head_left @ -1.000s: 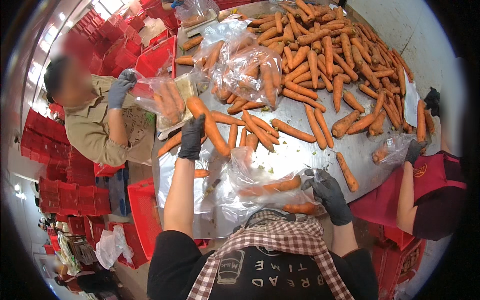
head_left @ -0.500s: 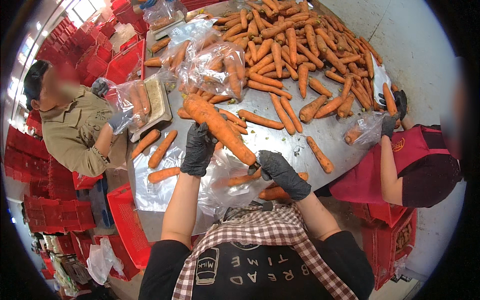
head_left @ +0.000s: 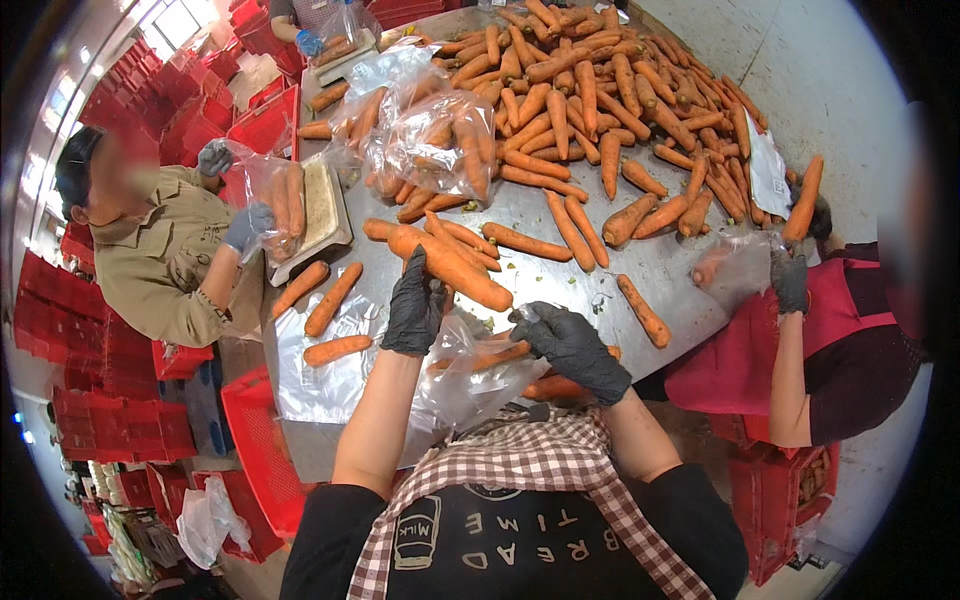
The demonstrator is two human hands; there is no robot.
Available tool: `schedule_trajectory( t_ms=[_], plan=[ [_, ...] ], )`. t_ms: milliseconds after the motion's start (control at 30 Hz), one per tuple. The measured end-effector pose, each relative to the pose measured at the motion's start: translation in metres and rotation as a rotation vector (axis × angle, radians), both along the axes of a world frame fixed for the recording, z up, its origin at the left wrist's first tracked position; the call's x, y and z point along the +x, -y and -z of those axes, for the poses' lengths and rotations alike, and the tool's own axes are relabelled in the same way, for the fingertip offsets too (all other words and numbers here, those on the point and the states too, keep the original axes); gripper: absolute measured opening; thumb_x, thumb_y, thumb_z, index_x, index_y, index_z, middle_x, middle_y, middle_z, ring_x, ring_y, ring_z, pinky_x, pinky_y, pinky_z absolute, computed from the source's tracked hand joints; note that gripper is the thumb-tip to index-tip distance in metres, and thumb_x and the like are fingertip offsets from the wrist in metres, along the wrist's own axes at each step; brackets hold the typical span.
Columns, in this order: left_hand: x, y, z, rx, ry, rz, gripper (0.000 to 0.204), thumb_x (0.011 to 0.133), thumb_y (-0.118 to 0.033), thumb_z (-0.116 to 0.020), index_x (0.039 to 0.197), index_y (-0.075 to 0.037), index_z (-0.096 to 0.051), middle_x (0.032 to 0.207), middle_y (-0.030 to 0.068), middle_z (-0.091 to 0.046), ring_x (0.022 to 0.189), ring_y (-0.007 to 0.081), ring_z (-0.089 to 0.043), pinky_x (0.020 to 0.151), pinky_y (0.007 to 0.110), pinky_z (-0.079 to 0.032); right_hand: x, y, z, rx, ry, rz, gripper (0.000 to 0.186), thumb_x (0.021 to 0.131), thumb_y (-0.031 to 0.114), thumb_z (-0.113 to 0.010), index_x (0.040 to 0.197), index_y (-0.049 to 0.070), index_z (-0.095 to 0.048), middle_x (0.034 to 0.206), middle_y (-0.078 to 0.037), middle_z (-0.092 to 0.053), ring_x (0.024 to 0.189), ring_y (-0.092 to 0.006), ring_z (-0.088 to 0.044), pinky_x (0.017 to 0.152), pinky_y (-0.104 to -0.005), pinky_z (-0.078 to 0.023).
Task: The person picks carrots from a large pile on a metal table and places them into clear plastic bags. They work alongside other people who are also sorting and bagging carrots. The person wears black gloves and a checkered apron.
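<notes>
Large carrot [head_left: 465,275] is gripped in L hand [head_left: 412,315], its fingers wrapped round the mid-length, w/ the blunt end pointed toward R hand [head_left: 575,350]. R fingers are bunched close together just beside that end; whether anything is pinched btwn them can't be told. The carrot is held above the surface [head_left: 680,275], approx. over the near side. Far end of it is overlapped w/ other carrots behind, so its outline is hard to make out there. Below, an open clear bag [head_left: 450,385] is partly covered by L wrist, and a carrot [head_left: 560,388] is half hidden under R hand. At top, a co-worker is cut off by the frame. Filled clear bags [head_left: 430,140] are set beyond the carrot, w/ a big carrot pile [head_left: 600,90] behind. Loose carrots [head_left: 333,298] are strewn to the L, nr a scale [head_left: 325,205]. Carrots and bags are also being held by co-workers on both sides. Nr side of the bag is crowded by the checked apron [head_left: 530,460].
</notes>
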State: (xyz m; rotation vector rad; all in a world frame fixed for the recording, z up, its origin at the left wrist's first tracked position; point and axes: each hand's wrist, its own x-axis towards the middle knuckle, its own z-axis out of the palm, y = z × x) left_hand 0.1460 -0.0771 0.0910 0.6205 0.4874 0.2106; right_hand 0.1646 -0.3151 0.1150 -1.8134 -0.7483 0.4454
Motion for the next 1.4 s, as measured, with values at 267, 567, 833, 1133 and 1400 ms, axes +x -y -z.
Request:
schedule_trajectory(
  t_ms=[267,567,833,1133,1400],
  plan=[
    [0.0,-0.001,0.007,-0.185,0.09,-0.051,0.04,0.082,-0.027,-0.061,0.11,-0.002,-0.046,0.106,0.0097,-0.053,0.097,0.0191,-0.054,0.085,0.029,-0.048,0.014,0.017,-0.06,-0.244,0.603,0.406,0.038,0.07,0.031,-0.07,0.096,0.004,-0.061,0.091,-0.013,-0.061,0.083,-0.0255,-0.059,0.073,-0.035,-0.046],
    [-0.003,0.014,-0.014,-0.142,0.082,-0.083,0.042,0.082,-0.028,-0.06,0.11,-0.001,-0.045,0.108,0.0109,-0.051,0.097,0.0199,-0.054,0.085,0.029,-0.049,0.016,-0.017,-0.05,0.064,0.839,0.393,0.023,0.068,0.022,-0.072,0.086,0.01,-0.065,0.082,-0.002,-0.064,0.074,-0.0168,-0.06,0.064,-0.0281,-0.046],
    [-0.004,0.017,-0.015,-0.172,0.129,-0.091,0.043,0.084,-0.027,-0.059,0.114,-0.002,-0.042,0.108,0.0114,-0.051,0.098,0.0211,-0.054,0.086,0.03,-0.047,0.019,-0.016,-0.053,0.011,1.023,0.429,0.017,0.067,0.018,-0.071,0.081,0.012,-0.064,0.075,0.001,-0.061,0.068,-0.0152,-0.058,0.061,-0.0287,-0.046],
    [-0.005,0.014,0.004,-0.241,0.114,-0.082,0.043,0.084,-0.027,-0.058,0.118,-0.008,-0.04,0.109,0.0087,-0.05,0.098,0.0185,-0.053,0.085,0.028,-0.047,0.047,-0.006,-0.049,-0.059,0.504,0.557,0.021,0.076,0.017,-0.064,0.091,0.003,-0.062,0.087,-0.012,-0.063,0.079,-0.0252,-0.06,0.071,-0.0339,-0.047],
    [-0.005,0.023,-0.007,-0.325,0.073,-0.033,0.039,0.086,-0.035,-0.053,0.117,-0.012,-0.045,0.109,0.0076,-0.054,0.092,0.0171,-0.059,0.071,0.026,-0.055,0.062,0.008,-0.035,-0.235,0.517,0.506,0.025,0.077,0.014,-0.06,0.099,0.002,-0.059,0.094,-0.014,-0.06,0.085,-0.029,-0.059,0.077,-0.0359,-0.046]
  ],
)
